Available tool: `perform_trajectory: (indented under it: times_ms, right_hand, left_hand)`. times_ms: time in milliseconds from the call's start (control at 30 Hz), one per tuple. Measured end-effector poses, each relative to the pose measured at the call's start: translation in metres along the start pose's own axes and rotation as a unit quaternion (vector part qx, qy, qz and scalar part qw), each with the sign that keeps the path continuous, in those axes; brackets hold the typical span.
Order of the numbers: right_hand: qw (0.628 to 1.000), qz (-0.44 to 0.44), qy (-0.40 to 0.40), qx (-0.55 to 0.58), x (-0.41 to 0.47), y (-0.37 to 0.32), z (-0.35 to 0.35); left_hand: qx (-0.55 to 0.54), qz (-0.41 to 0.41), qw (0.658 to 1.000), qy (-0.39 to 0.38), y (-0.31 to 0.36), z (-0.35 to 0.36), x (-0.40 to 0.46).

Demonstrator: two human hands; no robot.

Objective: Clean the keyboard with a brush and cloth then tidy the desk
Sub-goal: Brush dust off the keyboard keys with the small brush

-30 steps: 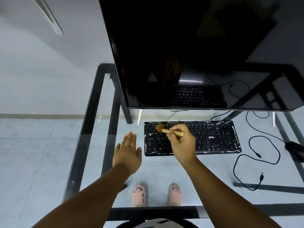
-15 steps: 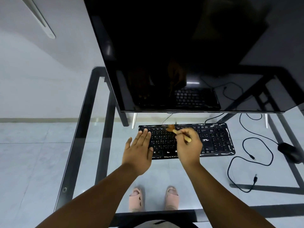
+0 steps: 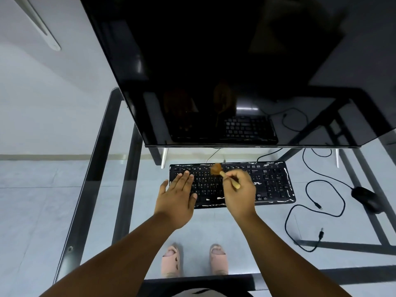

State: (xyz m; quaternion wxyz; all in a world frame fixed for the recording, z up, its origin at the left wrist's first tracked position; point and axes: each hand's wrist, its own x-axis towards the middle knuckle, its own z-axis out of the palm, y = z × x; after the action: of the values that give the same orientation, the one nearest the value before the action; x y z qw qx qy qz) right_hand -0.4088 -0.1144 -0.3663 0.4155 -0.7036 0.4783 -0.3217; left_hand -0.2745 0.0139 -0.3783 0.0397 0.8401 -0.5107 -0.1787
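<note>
Brushing step in hand — right hand (image 3: 239, 192) pinching the brush (image 3: 222, 173) over the keyboard (image 3: 272, 182) top rows, left hand (image 3: 176, 196) flat on its left end. Next, probably: sweep rightward, then cloth.

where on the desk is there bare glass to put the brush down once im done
Bare glass lies left of the keyboard, out to the desk frame, and in front of it toward the near edge. The right side is crowded: the cable loops there beside the mouse. The left hand and right hand with the brush cover the keyboard's left half.
</note>
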Motion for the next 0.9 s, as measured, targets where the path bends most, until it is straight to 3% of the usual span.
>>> perform_trajectory:
  times_ms: [67,200,233,367,500,667,800,900]
  right_hand:
    - [0.999,0.013,0.037,0.011,0.003,-0.001,-0.005]
    - [0.997,-0.005,-0.073,0.017,0.005,0.002,-0.01]
    - [0.997,-0.01,-0.07,0.008,0.004,0.004,-0.013]
    - [0.999,0.015,0.034,0.031,0.008,0.008,-0.025]
    - [0.995,0.009,-0.089,0.044,0.011,0.015,-0.034]
    - [0.999,0.015,0.031,0.036,0.013,0.027,-0.05]
    - [0.996,0.007,-0.08,0.045,0.013,0.035,-0.058]
    - [0.999,0.007,-0.022,0.022,0.016,0.041,-0.068]
  left_hand:
    - [0.0,-0.012,1.0,0.003,0.005,-0.001,0.001]
    - [0.017,-0.039,0.999,0.005,0.016,-0.002,0.004]
    - [0.02,-0.046,0.999,0.007,0.02,-0.002,0.005]
    - [0.031,-0.062,0.997,0.024,0.032,0.001,0.007]
    - [0.014,-0.04,0.999,0.021,0.043,0.004,0.011]
    - [0.008,-0.008,1.0,0.009,0.056,0.01,0.018]
    - [0.007,0.001,1.0,-0.002,0.064,0.013,0.022]
    - [0.0,-0.007,1.0,-0.005,0.071,0.014,0.024]
